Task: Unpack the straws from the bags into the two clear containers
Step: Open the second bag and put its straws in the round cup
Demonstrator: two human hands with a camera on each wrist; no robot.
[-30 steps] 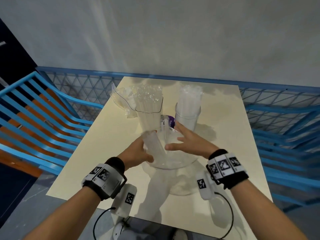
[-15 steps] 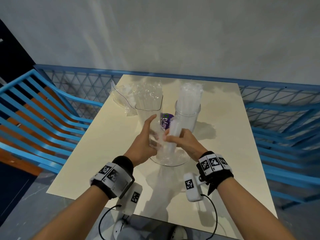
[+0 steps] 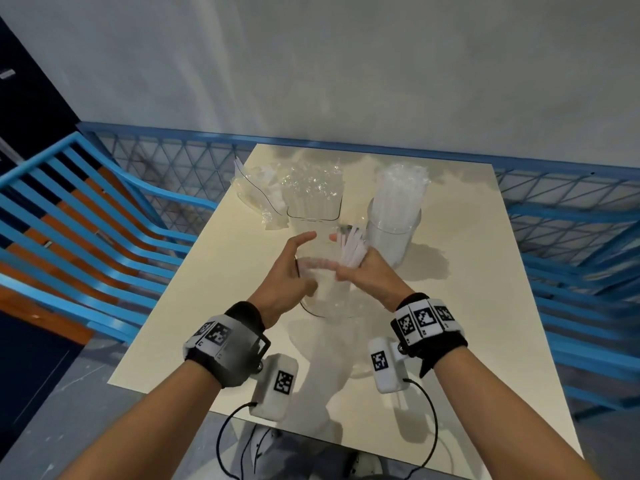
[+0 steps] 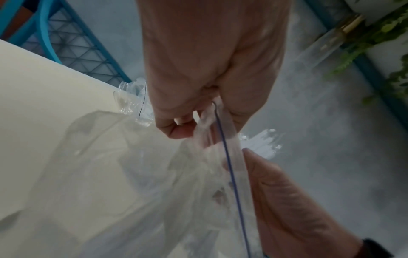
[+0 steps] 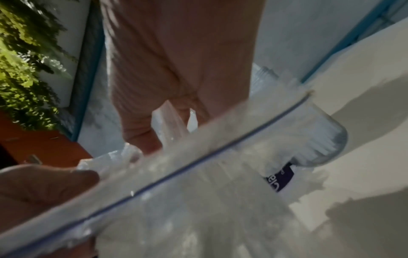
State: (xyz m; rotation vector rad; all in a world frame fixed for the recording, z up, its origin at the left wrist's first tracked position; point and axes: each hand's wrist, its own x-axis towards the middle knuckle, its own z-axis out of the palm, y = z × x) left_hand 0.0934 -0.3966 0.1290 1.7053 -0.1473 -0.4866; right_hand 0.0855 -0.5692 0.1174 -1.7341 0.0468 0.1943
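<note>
A clear zip bag [image 3: 325,299] stands on the table just in front of the two clear containers. My left hand [image 3: 291,268] pinches its blue-lined rim [image 4: 217,122] and holds the mouth apart. My right hand [image 3: 360,271] grips a bundle of white straws [image 3: 351,245] that sticks up out of the bag, its fingers [image 5: 141,132] curled round them. The left container [image 3: 313,206] and the round right container [image 3: 394,226] both stand upright, packed with straws. A purple label [image 5: 280,178] shows on the bag.
Crumpled empty bags [image 3: 258,194] lie at the back left of the cream table [image 3: 467,323]. Blue railings [image 3: 86,216] surround the table on the left, back and right. A grey wall rises behind.
My right hand closed on the straw bundle and raised it partly out of the bag. My left hand let go of the straws and took the bag's rim.
</note>
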